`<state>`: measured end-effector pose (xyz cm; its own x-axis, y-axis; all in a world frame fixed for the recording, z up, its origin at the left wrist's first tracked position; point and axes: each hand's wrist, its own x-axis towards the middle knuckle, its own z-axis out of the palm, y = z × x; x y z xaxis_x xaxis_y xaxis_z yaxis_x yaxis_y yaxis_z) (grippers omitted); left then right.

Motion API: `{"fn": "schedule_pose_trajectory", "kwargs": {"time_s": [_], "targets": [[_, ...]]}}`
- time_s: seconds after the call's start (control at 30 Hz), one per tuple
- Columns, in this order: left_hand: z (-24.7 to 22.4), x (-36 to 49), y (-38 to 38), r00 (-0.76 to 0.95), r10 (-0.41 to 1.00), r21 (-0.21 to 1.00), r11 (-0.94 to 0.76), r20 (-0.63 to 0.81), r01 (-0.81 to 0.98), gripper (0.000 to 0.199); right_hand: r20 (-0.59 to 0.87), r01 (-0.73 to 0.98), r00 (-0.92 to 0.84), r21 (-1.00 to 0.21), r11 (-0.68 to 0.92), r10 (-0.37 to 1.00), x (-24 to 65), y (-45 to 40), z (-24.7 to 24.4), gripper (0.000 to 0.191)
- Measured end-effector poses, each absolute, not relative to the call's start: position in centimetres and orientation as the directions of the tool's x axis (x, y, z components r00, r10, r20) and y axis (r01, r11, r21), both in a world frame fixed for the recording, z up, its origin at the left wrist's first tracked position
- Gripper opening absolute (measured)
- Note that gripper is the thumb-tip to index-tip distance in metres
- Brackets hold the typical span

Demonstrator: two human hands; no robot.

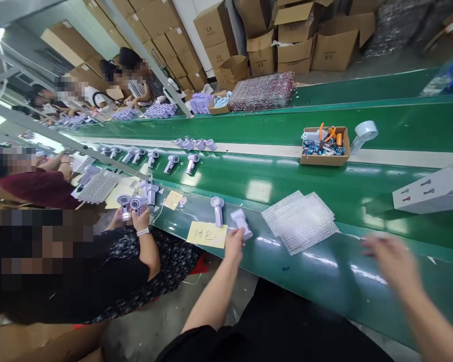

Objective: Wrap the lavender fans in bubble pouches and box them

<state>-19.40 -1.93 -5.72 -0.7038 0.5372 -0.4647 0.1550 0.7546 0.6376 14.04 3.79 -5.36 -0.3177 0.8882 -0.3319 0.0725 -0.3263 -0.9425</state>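
A lavender plastic handheld fan [241, 221] is pinched by the left hand [234, 246], at nine o'clock of flat, clear bubble-wrap sheets [302, 223]. The right hand [395, 259], at the sheets' four o'clock, is blurred; its grip cannot be told. A light, steady pinch is advised, with the round-grilled lavender fan [218, 212] at ten o'clock left unbumped.

Two fans [218, 213] near six o'clock, one handwritten card [207, 235] at seven — one tape roll [367, 130], one carton [323, 160] toward three.
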Motion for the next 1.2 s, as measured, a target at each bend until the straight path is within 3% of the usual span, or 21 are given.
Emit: {"fn": "schedule_pose_trajectory", "kwargs": {"time_s": [0.07, 0.13, 0.23, 0.27, 0.33, 0.4, 0.5, 0.57, 0.63, 0.77, 0.9, 0.97, 1.07, 1.2], "targets": [[-6.5, -15.1, -3.9, -0.565, 0.639, 0.757, 0.652, -0.522, 0.039, 0.031, -0.527, -0.086, -0.267, -0.821, -0.565, 0.807, 9.6, 1.7, -5.9, 0.034], [-6.9, -11.7, -5.8, -0.341, 0.774, 0.821, 0.570, -0.533, 0.010, 0.034, -0.666, -0.295, -0.329, -0.601, -0.743, 0.670, 5.2, 0.3, -6.5, 0.034], [-6.9, -10.6, -5.8, 0.043, 0.940, 0.876, 0.299, -0.339, 0.378, 0.026, -0.718, -0.475, -0.249, -0.494, -0.728, 0.650, 2.6, -0.2, -7.3, 0.027], [-6.9, -11.2, -4.7, 0.157, 0.959, 0.837, 0.120, -0.237, 0.533, 0.024, -0.729, -0.503, -0.184, -0.506, -0.700, 0.660, 3.1, -0.2, -7.5, 0.026], [-7.3, -13.1, -1.5, 0.383, 0.921, 0.626, -0.256, -0.074, 0.736, 0.024, -0.749, -0.512, -0.076, -0.537, -0.670, 0.658, 5.7, -0.5, -7.6, 0.029], [-8.1, -14.9, 2.1, 0.612, 0.786, 0.429, -0.526, -0.083, 0.734, 0.030, -0.770, -0.480, -0.022, -0.551, -0.683, 0.637, 8.9, -1.6, -7.4, 0.035], [-9.7, -15.6, 5.6, 0.781, 0.600, 0.343, -0.707, -0.173, 0.618, 0.030, -0.788, -0.419, -0.070, -0.533, -0.735, 0.611, 11.7, -4.2, -6.4, 0.042], [-10.2, -14.9, 6.0, 0.797, 0.574, 0.369, -0.710, -0.190, 0.600, 0.028, -0.773, -0.423, -0.124, -0.526, -0.738, 0.622, 11.7, -6.2, -5.7, 0.048], [-10.0, -13.7, 5.4, 0.749, 0.637, 0.434, -0.631, -0.183, 0.643, 0.028, -0.733, -0.462, -0.185, -0.523, -0.716, 0.655, 10.7, -7.6, -4.9, 0.056], [-7.9, -10.8, 3.7, 0.672, 0.720, 0.677, -0.408, -0.174, 0.613, 0.026, -0.634, -0.543, -0.320, -0.486, -0.685, 0.704, 8.6, -8.0, -3.7, 0.073], [-5.7, -8.8, 3.3, 0.635, 0.761, 0.859, -0.231, -0.134, 0.457, 0.020, -0.629, -0.522, -0.338, -0.494, -0.696, 0.700, 8.9, -6.3, -3.3, 0.065], [-4.9, -8.2, 3.1, 0.579, 0.811, 0.876, -0.217, -0.083, 0.430, 0.018, -0.683, -0.489, -0.284, -0.500, -0.714, 0.673, 9.8, -6.0, -3.4, 0.053], [-4.2, -7.7, 1.6, 0.601, 0.799, 0.836, -0.355, 0.038, 0.419, 0.017, -0.747, -0.464, -0.212, -0.490, -0.738, 0.630, 11.2, -6.6, -3.5, 0.038], [-3.9, -6.3, -1.3, 0.646, 0.761, 0.778, -0.443, 0.063, 0.446, 0.016, -0.755, -0.476, -0.082, -0.544, -0.691, 0.650, 12.7, -8.0, -3.1, 0.037]]}}
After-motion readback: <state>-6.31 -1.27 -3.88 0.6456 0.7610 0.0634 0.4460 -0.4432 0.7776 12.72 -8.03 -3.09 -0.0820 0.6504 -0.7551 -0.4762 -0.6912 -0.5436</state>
